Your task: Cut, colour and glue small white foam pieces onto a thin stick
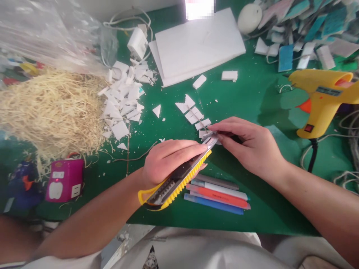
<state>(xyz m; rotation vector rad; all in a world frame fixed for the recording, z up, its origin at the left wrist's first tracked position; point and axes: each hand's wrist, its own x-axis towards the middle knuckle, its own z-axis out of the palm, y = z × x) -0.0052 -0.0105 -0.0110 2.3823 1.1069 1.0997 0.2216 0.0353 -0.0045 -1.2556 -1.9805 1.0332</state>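
Note:
My left hand [165,160] is wrapped round a yellow utility knife [175,181], its blade end pointing up and right. My right hand [246,144] pinches the blade tip [211,138] of that knife with thumb and fingers. Both hands hover over the green mat [252,112] in the middle. Just beyond the fingertips lie small cut pieces of white foam [193,112]. Below the knife several coloured pens [218,194] lie side by side.
A yellow glue gun [322,101] stands at the right with its cord. White foam sheets [196,45] lie at the back, foam scraps [123,97] and a straw pile [53,108] at the left. A pink power strip [64,179] sits lower left; coloured foam bits [303,26] upper right.

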